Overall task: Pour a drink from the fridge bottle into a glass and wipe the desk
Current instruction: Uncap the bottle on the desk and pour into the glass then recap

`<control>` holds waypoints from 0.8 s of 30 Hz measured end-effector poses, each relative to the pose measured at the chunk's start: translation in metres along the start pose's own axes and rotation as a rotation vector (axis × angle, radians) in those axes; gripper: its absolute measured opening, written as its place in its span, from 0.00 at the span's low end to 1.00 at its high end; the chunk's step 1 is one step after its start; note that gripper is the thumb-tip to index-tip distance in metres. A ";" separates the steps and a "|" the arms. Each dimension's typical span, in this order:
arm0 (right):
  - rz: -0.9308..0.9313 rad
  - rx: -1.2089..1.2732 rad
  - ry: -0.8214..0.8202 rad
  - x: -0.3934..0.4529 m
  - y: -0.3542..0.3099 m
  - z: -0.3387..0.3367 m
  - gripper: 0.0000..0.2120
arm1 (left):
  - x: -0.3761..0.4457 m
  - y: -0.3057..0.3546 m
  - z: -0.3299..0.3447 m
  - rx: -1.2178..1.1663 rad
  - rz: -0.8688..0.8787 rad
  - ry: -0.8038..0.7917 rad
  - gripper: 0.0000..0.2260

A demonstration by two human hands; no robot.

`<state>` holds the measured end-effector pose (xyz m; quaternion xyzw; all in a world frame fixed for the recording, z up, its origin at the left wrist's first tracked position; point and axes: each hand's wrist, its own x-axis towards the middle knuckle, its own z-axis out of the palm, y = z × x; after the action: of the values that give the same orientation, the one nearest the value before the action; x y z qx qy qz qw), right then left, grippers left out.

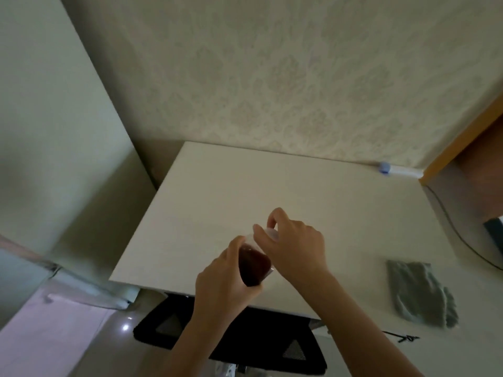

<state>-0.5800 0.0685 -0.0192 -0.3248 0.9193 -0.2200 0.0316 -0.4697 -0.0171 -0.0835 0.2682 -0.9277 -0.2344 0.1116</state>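
Gripping a clear bottle [254,265] of dark red drink, the left hand [221,281] wraps around its lower body and holds it tilted above the near edge of the white desk [272,186], its neck leaning up and to the right. The right hand [295,247] sits on top of the neck, thumb and fingers pinched around a pale cap [272,232] at the mouth; whether the cap is on tight or already loose cannot be told. The liquid fills the lower part of the bottle, and the part near the neck looks clear. A crumpled grey-green cloth [420,291] lies on the desk to the right, well apart from both hands. Further right, at the frame's edge, a dark object [495,235] rests on the desk with a thin cable [457,229] curving past it. At the back of the desk, against the patterned wallpaper [272,77], lies a small white item with a bluish end [385,167]. Under the front of the desk a black chair [231,330] is tucked in, and a pale fridge-like panel [40,131] rises on the left.
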 end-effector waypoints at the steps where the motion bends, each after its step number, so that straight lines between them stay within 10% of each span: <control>1: -0.005 -0.009 0.014 0.006 0.000 0.003 0.13 | 0.005 -0.002 0.001 -0.013 -0.011 -0.022 0.37; 15: -0.245 0.118 0.265 0.058 -0.013 0.040 0.12 | 0.060 -0.047 0.004 -0.276 0.077 -0.142 0.34; 24: -0.570 0.160 0.036 0.080 -0.016 0.019 0.06 | 0.069 -0.048 -0.002 -0.414 0.049 -0.105 0.31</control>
<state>-0.6297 0.0018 -0.0226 -0.5625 0.7710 -0.2977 -0.0221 -0.5050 -0.0916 -0.0999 0.2045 -0.8706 -0.4307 0.1215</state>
